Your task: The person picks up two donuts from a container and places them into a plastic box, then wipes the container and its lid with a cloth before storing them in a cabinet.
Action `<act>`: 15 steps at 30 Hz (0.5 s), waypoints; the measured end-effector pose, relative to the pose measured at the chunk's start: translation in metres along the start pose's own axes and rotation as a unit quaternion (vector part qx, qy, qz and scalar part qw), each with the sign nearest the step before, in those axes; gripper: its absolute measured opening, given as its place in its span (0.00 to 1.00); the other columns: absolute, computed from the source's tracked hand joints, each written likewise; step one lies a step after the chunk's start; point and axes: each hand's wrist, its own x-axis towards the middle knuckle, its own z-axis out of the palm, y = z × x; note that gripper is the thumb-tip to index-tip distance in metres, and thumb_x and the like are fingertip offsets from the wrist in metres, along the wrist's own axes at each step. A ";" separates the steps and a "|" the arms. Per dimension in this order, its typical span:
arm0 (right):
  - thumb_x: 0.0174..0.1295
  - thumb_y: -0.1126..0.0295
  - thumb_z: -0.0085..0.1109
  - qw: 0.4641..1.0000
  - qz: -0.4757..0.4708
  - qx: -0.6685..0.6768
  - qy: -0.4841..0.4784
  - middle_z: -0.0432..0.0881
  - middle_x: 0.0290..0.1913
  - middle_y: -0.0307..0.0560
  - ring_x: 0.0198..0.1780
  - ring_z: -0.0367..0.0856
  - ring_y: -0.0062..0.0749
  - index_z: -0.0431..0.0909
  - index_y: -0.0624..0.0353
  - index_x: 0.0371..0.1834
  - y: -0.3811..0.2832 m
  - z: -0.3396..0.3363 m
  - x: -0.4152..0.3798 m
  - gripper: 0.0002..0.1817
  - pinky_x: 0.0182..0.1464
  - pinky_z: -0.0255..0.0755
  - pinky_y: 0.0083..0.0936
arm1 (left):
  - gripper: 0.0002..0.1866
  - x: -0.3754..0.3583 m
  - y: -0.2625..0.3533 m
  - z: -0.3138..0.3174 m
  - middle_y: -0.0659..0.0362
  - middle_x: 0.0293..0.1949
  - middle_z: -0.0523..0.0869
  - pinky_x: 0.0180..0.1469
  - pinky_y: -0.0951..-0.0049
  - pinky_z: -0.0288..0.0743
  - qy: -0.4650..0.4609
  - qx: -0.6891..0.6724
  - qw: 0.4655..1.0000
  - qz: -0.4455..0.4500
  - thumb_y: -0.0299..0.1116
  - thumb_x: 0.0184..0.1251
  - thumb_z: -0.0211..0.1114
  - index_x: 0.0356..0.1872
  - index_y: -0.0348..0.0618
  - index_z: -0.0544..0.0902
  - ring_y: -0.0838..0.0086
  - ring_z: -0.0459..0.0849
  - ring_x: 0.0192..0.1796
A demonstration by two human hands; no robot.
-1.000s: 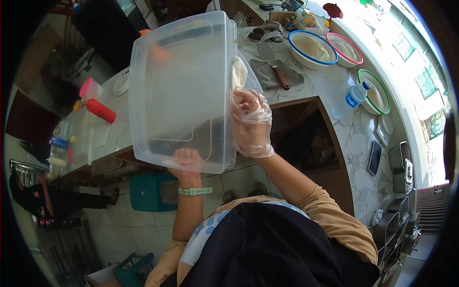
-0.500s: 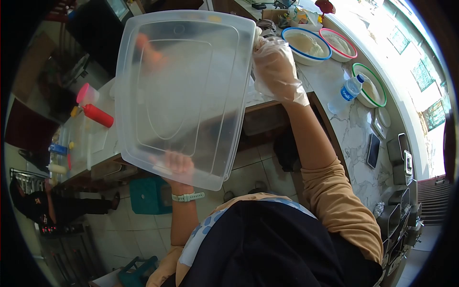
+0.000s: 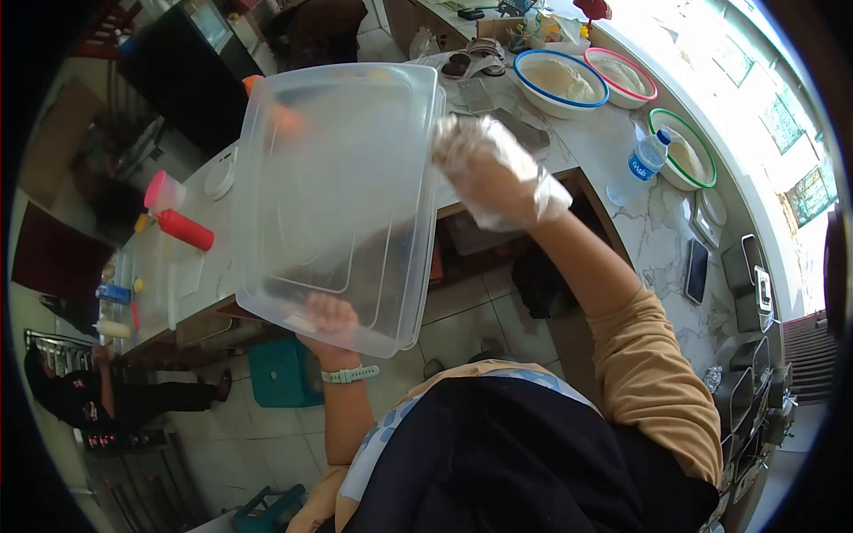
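Observation:
A large translucent plastic lid (image 3: 338,178) is held up in front of me, with a doubled edge along its right side. My left hand (image 3: 329,320) shows through its lower edge, fingers curled around it; a pale green watch is on that wrist. In a clear plastic glove, my right hand (image 3: 493,169) is closed at the lid's right edge, slightly blurred. Its fingertips are partly hidden. Behind the lid, an orange shape (image 3: 284,117) shows through, too hazy to name.
White bowls with blue (image 3: 562,84), pink (image 3: 620,77) and green rims (image 3: 682,149) hold pale contents on the marble counter. Nearby are a water bottle (image 3: 641,171), a phone (image 3: 697,271) and metal tins (image 3: 737,391). A red squeeze bottle (image 3: 185,229) lies left. Another person (image 3: 107,391) stands far left.
The lid's top edge has dropped, and the lid has turned and narrowed in view. My right hand has moved down and left. More counter shows behind the lid.

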 end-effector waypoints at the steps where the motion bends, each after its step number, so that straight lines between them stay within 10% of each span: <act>1: 0.56 0.70 0.51 1.000 -0.001 -0.002 0.002 0.79 0.34 0.45 0.38 0.78 0.36 0.78 0.58 0.34 -0.009 -0.009 -0.002 0.07 0.38 0.74 0.32 | 0.30 -0.001 0.003 -0.001 0.64 0.11 0.65 0.20 0.75 0.56 -0.002 -0.001 1.000 0.002 0.64 0.64 0.50 0.16 0.48 0.67 0.77 0.61 0.13; 3: 0.53 0.71 0.52 0.930 0.104 0.332 -0.123 0.76 0.38 0.43 0.43 0.77 0.34 0.77 0.58 0.37 -0.020 -0.019 -0.005 0.09 0.42 0.73 0.29 | 0.30 -0.002 0.006 -0.004 0.64 0.11 0.65 0.20 0.75 0.56 -0.019 0.020 1.000 -0.011 0.64 0.65 0.50 0.16 0.48 0.67 0.76 0.61 0.13; 6: 0.56 0.70 0.52 0.996 0.055 0.011 0.073 0.76 0.30 0.40 0.37 0.76 0.30 0.76 0.59 0.36 0.018 0.020 -0.009 0.08 0.36 0.72 0.27 | 0.29 -0.006 0.000 -0.008 0.65 0.10 0.65 0.20 0.75 0.56 -0.032 0.064 0.996 -0.055 0.63 0.65 0.50 0.16 0.49 0.67 0.77 0.60 0.12; 10: 0.60 0.67 0.51 0.992 0.024 -0.122 -0.008 0.76 0.38 0.42 0.44 0.77 0.32 0.74 0.58 0.39 0.031 0.030 -0.011 0.09 0.49 0.71 0.33 | 0.28 -0.002 0.006 -0.012 0.66 0.10 0.65 0.20 0.75 0.56 -0.088 0.076 0.991 -0.068 0.62 0.66 0.49 0.16 0.50 0.67 0.77 0.60 0.12; 12: 0.59 0.67 0.51 0.964 -0.003 0.259 -0.055 0.76 0.39 0.40 0.48 0.77 0.34 0.74 0.55 0.38 0.010 0.003 -0.020 0.07 0.53 0.70 0.36 | 0.27 -0.009 0.008 0.004 0.66 0.11 0.65 0.20 0.75 0.56 -0.003 0.025 0.999 -0.021 0.60 0.67 0.49 0.17 0.50 0.67 0.77 0.60 0.12; 15: 0.59 0.68 0.51 0.914 0.056 0.391 -0.093 0.75 0.36 0.42 0.42 0.75 0.36 0.74 0.55 0.36 0.033 0.015 -0.027 0.05 0.49 0.69 0.34 | 0.26 -0.014 0.009 0.011 0.66 0.11 0.66 0.20 0.75 0.55 0.016 0.036 0.999 -0.037 0.60 0.67 0.49 0.18 0.50 0.67 0.77 0.61 0.13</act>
